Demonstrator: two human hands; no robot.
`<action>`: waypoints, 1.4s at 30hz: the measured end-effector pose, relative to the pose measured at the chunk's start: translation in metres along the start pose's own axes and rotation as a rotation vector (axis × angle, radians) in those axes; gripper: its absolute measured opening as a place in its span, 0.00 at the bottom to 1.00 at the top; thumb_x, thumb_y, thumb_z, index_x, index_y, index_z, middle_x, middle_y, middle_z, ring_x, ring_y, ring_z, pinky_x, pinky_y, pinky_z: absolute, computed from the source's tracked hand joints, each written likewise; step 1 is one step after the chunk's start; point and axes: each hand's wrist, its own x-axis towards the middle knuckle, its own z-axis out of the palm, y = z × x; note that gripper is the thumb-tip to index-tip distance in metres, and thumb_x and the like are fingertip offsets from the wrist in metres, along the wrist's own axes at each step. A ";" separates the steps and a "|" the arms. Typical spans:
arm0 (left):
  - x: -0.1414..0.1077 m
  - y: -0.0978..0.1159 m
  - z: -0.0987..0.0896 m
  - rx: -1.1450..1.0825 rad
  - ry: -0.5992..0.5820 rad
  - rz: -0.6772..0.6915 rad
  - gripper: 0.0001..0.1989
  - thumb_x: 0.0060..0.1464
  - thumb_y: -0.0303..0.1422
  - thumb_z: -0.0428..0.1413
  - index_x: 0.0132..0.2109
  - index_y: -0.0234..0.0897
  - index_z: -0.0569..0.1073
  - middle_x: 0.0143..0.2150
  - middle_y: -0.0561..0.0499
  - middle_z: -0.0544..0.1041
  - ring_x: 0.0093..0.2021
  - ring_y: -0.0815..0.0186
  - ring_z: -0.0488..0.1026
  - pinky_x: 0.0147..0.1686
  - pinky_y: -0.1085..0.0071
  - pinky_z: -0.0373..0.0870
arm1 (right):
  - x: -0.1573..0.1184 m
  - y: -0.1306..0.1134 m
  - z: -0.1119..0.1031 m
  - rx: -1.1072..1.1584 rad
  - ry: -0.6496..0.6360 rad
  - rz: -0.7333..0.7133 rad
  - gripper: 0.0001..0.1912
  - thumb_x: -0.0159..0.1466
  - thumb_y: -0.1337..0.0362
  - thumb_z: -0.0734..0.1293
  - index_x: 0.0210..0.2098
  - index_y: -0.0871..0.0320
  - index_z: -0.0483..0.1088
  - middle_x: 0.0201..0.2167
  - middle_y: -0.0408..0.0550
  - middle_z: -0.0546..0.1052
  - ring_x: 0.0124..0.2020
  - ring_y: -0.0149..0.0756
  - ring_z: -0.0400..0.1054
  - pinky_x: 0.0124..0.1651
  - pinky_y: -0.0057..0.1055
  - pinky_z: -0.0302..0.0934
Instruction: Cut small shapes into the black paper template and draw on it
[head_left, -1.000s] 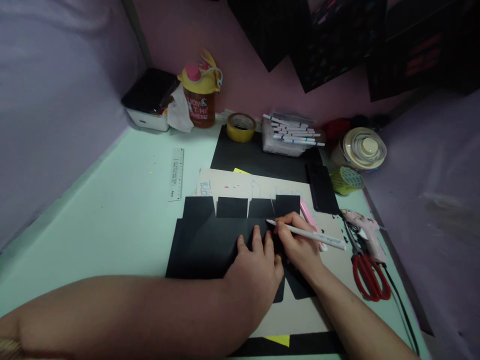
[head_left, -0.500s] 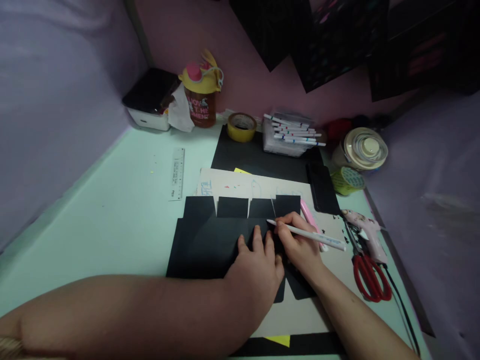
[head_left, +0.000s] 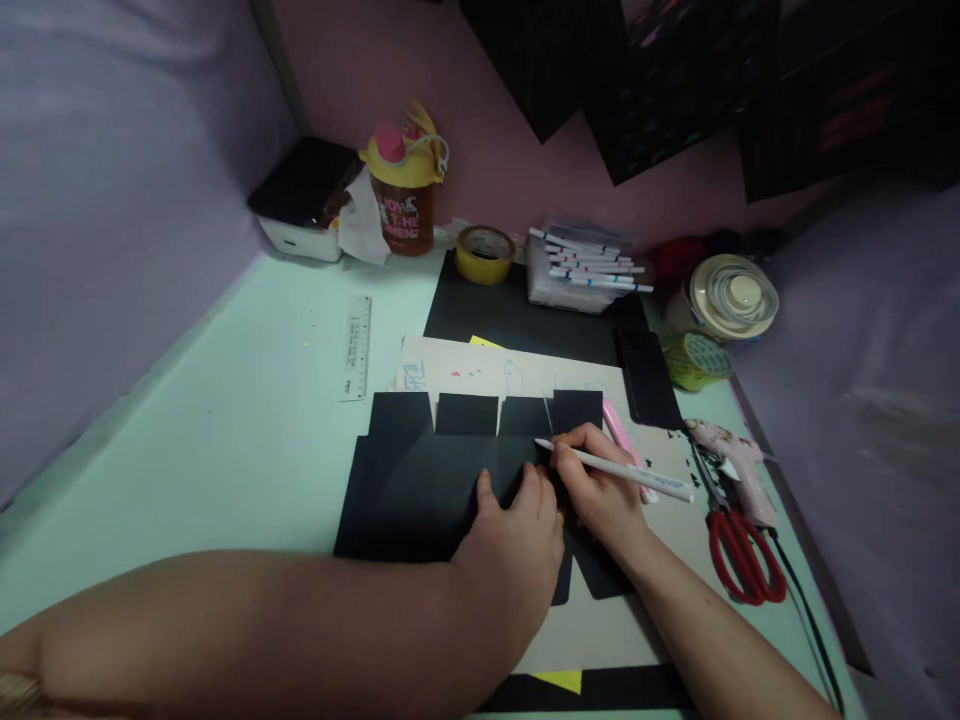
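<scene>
A black card sheet (head_left: 412, 490) with cut flaps along its far edge lies on a white board (head_left: 600, 640) with blue marks. My left hand (head_left: 517, 535) rests on the card, its thumb apart from the other fingers and nothing held. In my right hand (head_left: 600, 490) is a slim white pen (head_left: 630, 474), pinched near its tip. The tip meets or hovers just over the card below the flaps; I cannot tell which. A pink pen-like tool (head_left: 621, 430) lies partly behind my right hand.
To the right lie red-handled scissors (head_left: 742, 560), a corded glue gun (head_left: 739, 460) and a black phone-like slab (head_left: 647, 375). Tape rolls (head_left: 485, 256), a box of markers (head_left: 574, 280) and a jug (head_left: 405, 200) stand at the back. A clear ruler (head_left: 355, 348) lies left.
My left hand's fingers have drawn in from a wider spread, pulling back slightly on the card. The right hand and pen look almost unmoved.
</scene>
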 end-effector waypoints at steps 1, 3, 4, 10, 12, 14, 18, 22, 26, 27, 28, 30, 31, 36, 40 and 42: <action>0.000 0.000 0.000 0.000 0.001 -0.001 0.23 0.65 0.31 0.41 0.64 0.35 0.62 0.66 0.36 0.59 0.65 0.52 0.55 0.53 0.42 0.67 | 0.000 0.000 0.000 0.002 0.000 0.002 0.09 0.63 0.62 0.62 0.26 0.56 0.67 0.22 0.42 0.73 0.25 0.32 0.67 0.27 0.27 0.59; -0.001 0.000 0.001 0.002 0.010 0.001 0.23 0.65 0.30 0.41 0.64 0.35 0.62 0.66 0.36 0.59 0.65 0.52 0.56 0.53 0.42 0.68 | 0.000 0.000 0.000 0.005 0.002 0.008 0.09 0.62 0.62 0.62 0.26 0.56 0.67 0.23 0.42 0.73 0.25 0.32 0.67 0.28 0.28 0.59; -0.001 0.000 0.001 0.003 0.017 -0.001 0.23 0.65 0.30 0.41 0.64 0.35 0.62 0.66 0.36 0.60 0.65 0.52 0.56 0.53 0.42 0.68 | 0.000 0.000 0.000 0.006 0.004 0.011 0.09 0.62 0.62 0.62 0.26 0.56 0.67 0.23 0.42 0.73 0.25 0.33 0.67 0.28 0.28 0.59; -0.001 -0.001 0.002 -0.004 0.043 -0.002 0.22 0.64 0.30 0.41 0.63 0.35 0.64 0.65 0.36 0.61 0.64 0.52 0.57 0.52 0.43 0.68 | -0.001 0.000 -0.001 0.017 -0.037 0.007 0.09 0.62 0.63 0.62 0.26 0.56 0.67 0.21 0.41 0.72 0.23 0.31 0.65 0.26 0.27 0.58; -0.001 -0.001 0.003 -0.002 0.060 -0.004 0.22 0.64 0.30 0.42 0.62 0.35 0.65 0.64 0.37 0.62 0.64 0.52 0.57 0.52 0.43 0.69 | -0.001 -0.001 -0.001 0.038 -0.074 -0.010 0.08 0.62 0.64 0.62 0.27 0.56 0.66 0.21 0.40 0.72 0.22 0.30 0.65 0.25 0.26 0.58; 0.000 0.000 0.004 0.005 0.074 -0.006 0.22 0.64 0.30 0.42 0.62 0.35 0.65 0.64 0.37 0.63 0.64 0.51 0.57 0.52 0.43 0.69 | -0.001 -0.001 -0.002 0.052 -0.089 -0.028 0.07 0.62 0.65 0.62 0.27 0.56 0.66 0.22 0.41 0.72 0.23 0.30 0.65 0.26 0.26 0.59; -0.001 0.000 0.004 0.021 0.072 -0.013 0.22 0.64 0.30 0.43 0.63 0.34 0.64 0.64 0.37 0.62 0.64 0.52 0.57 0.52 0.44 0.70 | 0.000 -0.003 -0.003 0.056 -0.087 -0.041 0.06 0.61 0.66 0.62 0.27 0.56 0.67 0.23 0.41 0.73 0.24 0.30 0.66 0.26 0.25 0.60; -0.001 0.002 0.006 0.039 0.089 -0.011 0.23 0.63 0.31 0.44 0.63 0.35 0.64 0.64 0.38 0.62 0.64 0.52 0.57 0.51 0.44 0.70 | 0.000 -0.005 -0.002 0.047 -0.089 -0.042 0.07 0.61 0.65 0.62 0.26 0.56 0.66 0.23 0.41 0.73 0.24 0.30 0.66 0.27 0.26 0.60; -0.001 0.002 0.009 0.044 0.139 -0.021 0.22 0.63 0.31 0.44 0.62 0.35 0.65 0.64 0.38 0.63 0.63 0.52 0.58 0.50 0.45 0.71 | 0.000 -0.004 -0.003 0.043 -0.094 -0.046 0.07 0.61 0.65 0.62 0.26 0.56 0.66 0.23 0.42 0.73 0.24 0.30 0.66 0.27 0.26 0.60; -0.001 0.002 0.010 0.047 0.151 -0.024 0.22 0.63 0.31 0.44 0.62 0.35 0.65 0.63 0.38 0.63 0.63 0.52 0.58 0.50 0.45 0.71 | 0.000 -0.004 -0.003 0.042 -0.095 -0.048 0.07 0.62 0.65 0.62 0.26 0.56 0.66 0.23 0.41 0.73 0.24 0.30 0.66 0.27 0.26 0.60; -0.001 0.002 0.011 0.050 0.163 -0.026 0.22 0.62 0.31 0.45 0.62 0.35 0.65 0.63 0.38 0.64 0.63 0.52 0.58 0.50 0.45 0.71 | 0.001 -0.004 -0.003 0.042 -0.098 -0.050 0.07 0.62 0.65 0.62 0.26 0.56 0.66 0.23 0.41 0.73 0.24 0.30 0.66 0.27 0.26 0.60; -0.001 0.002 0.012 0.052 0.180 -0.026 0.23 0.62 0.31 0.45 0.62 0.34 0.65 0.63 0.38 0.64 0.62 0.51 0.58 0.50 0.46 0.71 | 0.001 -0.004 -0.003 0.043 -0.103 -0.053 0.07 0.61 0.66 0.62 0.26 0.56 0.66 0.23 0.41 0.73 0.24 0.30 0.66 0.27 0.26 0.60; -0.002 0.002 0.012 0.050 0.185 -0.025 0.23 0.62 0.31 0.45 0.62 0.34 0.65 0.63 0.38 0.64 0.62 0.51 0.58 0.50 0.46 0.71 | 0.001 -0.005 -0.003 0.044 -0.105 -0.055 0.07 0.61 0.66 0.62 0.26 0.56 0.66 0.23 0.41 0.73 0.24 0.30 0.66 0.27 0.26 0.60; -0.003 0.001 0.011 0.047 0.190 -0.023 0.23 0.61 0.31 0.46 0.62 0.34 0.66 0.64 0.38 0.63 0.63 0.50 0.58 0.50 0.46 0.71 | 0.001 -0.006 -0.002 0.053 -0.112 -0.054 0.07 0.61 0.66 0.62 0.26 0.56 0.66 0.23 0.41 0.73 0.24 0.30 0.66 0.27 0.26 0.60; -0.002 0.001 0.009 0.027 0.147 -0.027 0.22 0.63 0.30 0.44 0.63 0.35 0.65 0.64 0.37 0.63 0.63 0.51 0.57 0.51 0.45 0.70 | 0.000 -0.002 -0.003 0.070 -0.059 -0.034 0.07 0.61 0.65 0.62 0.26 0.56 0.67 0.23 0.42 0.73 0.24 0.31 0.66 0.26 0.27 0.60; -0.001 0.001 0.008 0.012 0.120 -0.023 0.22 0.63 0.31 0.44 0.62 0.36 0.66 0.64 0.37 0.63 0.63 0.51 0.57 0.51 0.44 0.69 | -0.001 0.000 -0.003 0.079 -0.016 -0.024 0.08 0.62 0.65 0.62 0.26 0.56 0.66 0.22 0.42 0.73 0.24 0.32 0.67 0.26 0.27 0.60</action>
